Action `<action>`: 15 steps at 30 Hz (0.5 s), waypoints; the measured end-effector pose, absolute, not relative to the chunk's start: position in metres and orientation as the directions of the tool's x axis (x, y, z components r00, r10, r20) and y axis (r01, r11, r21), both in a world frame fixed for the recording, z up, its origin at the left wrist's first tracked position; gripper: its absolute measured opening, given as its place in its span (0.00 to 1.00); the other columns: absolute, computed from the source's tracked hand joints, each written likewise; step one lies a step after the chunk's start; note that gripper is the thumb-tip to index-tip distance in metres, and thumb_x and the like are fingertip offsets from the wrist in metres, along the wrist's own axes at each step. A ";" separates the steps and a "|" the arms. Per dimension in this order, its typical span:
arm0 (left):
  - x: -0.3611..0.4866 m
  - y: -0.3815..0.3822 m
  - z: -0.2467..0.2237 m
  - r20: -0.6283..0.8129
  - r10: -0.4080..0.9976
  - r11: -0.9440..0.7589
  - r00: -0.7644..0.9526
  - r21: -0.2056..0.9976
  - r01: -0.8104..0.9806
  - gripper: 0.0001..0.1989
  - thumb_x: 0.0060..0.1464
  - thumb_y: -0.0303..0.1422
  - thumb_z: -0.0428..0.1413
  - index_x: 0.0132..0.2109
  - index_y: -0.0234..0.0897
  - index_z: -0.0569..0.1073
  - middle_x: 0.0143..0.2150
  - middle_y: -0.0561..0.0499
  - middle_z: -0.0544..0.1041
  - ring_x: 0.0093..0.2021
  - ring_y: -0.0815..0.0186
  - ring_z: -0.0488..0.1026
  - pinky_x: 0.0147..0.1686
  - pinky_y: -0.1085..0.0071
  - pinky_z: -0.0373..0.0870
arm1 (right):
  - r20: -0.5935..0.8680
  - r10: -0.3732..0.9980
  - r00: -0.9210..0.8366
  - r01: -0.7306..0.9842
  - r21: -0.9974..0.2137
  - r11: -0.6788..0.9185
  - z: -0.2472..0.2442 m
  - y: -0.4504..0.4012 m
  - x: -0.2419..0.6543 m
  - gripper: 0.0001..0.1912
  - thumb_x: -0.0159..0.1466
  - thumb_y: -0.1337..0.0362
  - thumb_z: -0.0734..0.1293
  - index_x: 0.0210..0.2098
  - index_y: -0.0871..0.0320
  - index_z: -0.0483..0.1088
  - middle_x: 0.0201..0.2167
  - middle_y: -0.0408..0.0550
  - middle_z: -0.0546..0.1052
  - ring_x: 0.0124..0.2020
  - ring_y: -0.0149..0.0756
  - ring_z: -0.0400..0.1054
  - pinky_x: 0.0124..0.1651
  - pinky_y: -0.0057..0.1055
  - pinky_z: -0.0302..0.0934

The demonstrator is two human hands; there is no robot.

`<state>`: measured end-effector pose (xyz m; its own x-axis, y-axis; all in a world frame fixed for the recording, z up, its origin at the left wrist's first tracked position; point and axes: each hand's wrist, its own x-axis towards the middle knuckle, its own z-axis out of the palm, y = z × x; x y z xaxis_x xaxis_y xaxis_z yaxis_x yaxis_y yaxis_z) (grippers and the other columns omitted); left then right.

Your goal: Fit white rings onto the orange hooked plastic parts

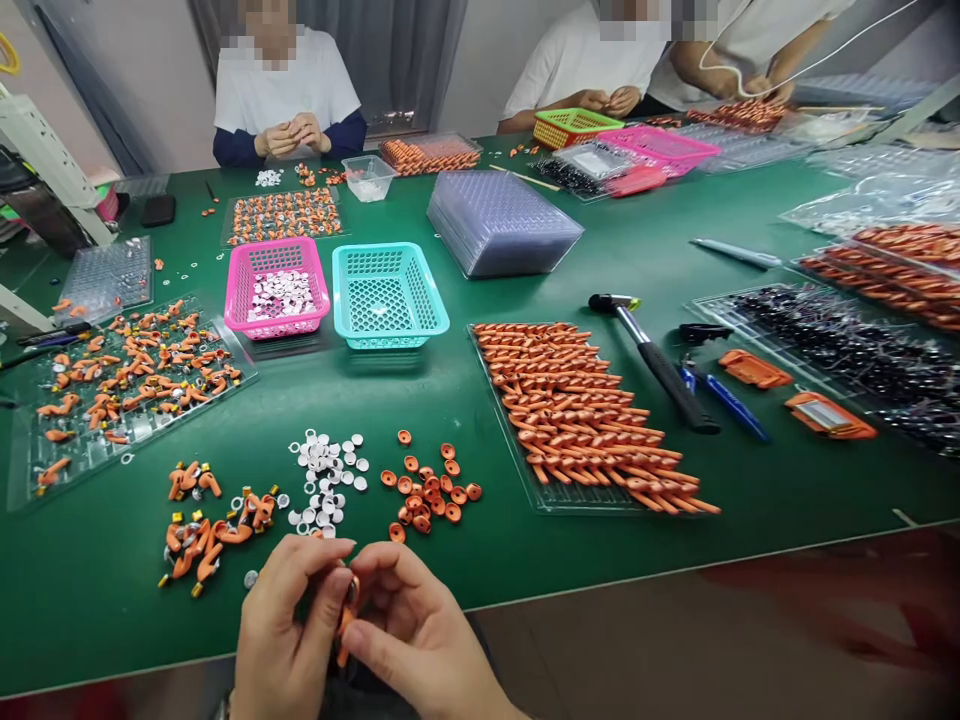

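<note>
Through the head camera I see the left hand (pixel 289 610) and right hand (pixel 414 622) together pinching one small orange piece (pixel 348 622) at the near edge of the bench (pixel 517 555). Just beyond them I make out loose white caps (pixel 324 462) and orange cups (pixel 430 484), with curved orange parts (pixel 196 540) to the left.

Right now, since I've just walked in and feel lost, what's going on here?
The person's left hand and right hand hold a small orange piece together at the near edge of the green table. Just beyond lie loose white discs and orange cups. Further right, rows of slender orange parts lie on a clear tray. Across the table, a co-worker's hands are together.
</note>
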<state>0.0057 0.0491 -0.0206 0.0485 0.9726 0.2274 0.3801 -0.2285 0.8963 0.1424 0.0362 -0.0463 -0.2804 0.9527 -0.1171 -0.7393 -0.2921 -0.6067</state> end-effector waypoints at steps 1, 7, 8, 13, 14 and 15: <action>0.004 0.049 -0.020 0.171 0.985 -0.170 0.028 0.925 0.340 0.08 0.60 0.31 0.57 0.44 0.46 0.79 0.36 0.53 0.79 0.35 0.67 0.77 0.35 0.79 0.74 | -0.121 0.952 -0.281 -0.738 -0.607 -0.295 -0.046 0.037 0.145 0.14 0.57 0.66 0.78 0.41 0.54 0.74 0.34 0.41 0.76 0.35 0.26 0.70 0.38 0.21 0.69; 0.001 0.044 -0.011 -0.343 0.939 0.344 0.029 0.939 -0.025 0.15 0.51 0.46 0.65 0.40 0.42 0.83 0.35 0.51 0.83 0.33 0.64 0.77 0.34 0.77 0.75 | -0.127 0.956 -0.263 -0.742 -0.606 -0.285 -0.044 0.038 0.154 0.12 0.58 0.69 0.77 0.40 0.54 0.75 0.36 0.42 0.79 0.38 0.28 0.73 0.42 0.24 0.70; 0.000 0.043 -0.010 -0.383 0.923 0.385 0.048 0.921 -0.058 0.15 0.48 0.45 0.67 0.38 0.41 0.83 0.35 0.51 0.83 0.33 0.65 0.77 0.34 0.77 0.75 | -0.124 0.956 -0.265 -0.742 -0.607 -0.285 -0.044 0.038 0.154 0.12 0.58 0.69 0.77 0.40 0.53 0.75 0.36 0.42 0.80 0.38 0.28 0.73 0.43 0.24 0.69; -0.009 0.042 -0.017 -0.384 0.920 0.391 0.080 0.914 -0.106 0.11 0.46 0.40 0.70 0.34 0.38 0.82 0.32 0.50 0.82 0.33 0.65 0.76 0.34 0.76 0.74 | -0.110 0.959 -0.262 -0.708 -0.653 -0.268 -0.045 0.035 0.153 0.13 0.58 0.67 0.77 0.41 0.52 0.76 0.38 0.43 0.79 0.39 0.30 0.73 0.44 0.26 0.70; -0.011 0.042 -0.019 -0.372 0.924 0.381 0.089 0.919 -0.107 0.11 0.47 0.40 0.69 0.34 0.38 0.82 0.31 0.50 0.82 0.32 0.65 0.76 0.33 0.76 0.73 | -0.116 0.960 -0.255 -0.697 -0.667 -0.265 -0.045 0.035 0.153 0.13 0.58 0.67 0.77 0.42 0.52 0.75 0.38 0.44 0.79 0.39 0.31 0.73 0.44 0.27 0.70; -0.012 0.043 -0.021 -0.363 0.927 0.373 0.100 0.921 -0.112 0.11 0.48 0.40 0.69 0.35 0.38 0.82 0.30 0.50 0.81 0.31 0.66 0.75 0.32 0.76 0.73 | -0.118 0.961 -0.249 -0.684 -0.681 -0.261 -0.046 0.034 0.153 0.13 0.58 0.67 0.77 0.42 0.51 0.75 0.38 0.44 0.79 0.39 0.32 0.73 0.44 0.27 0.70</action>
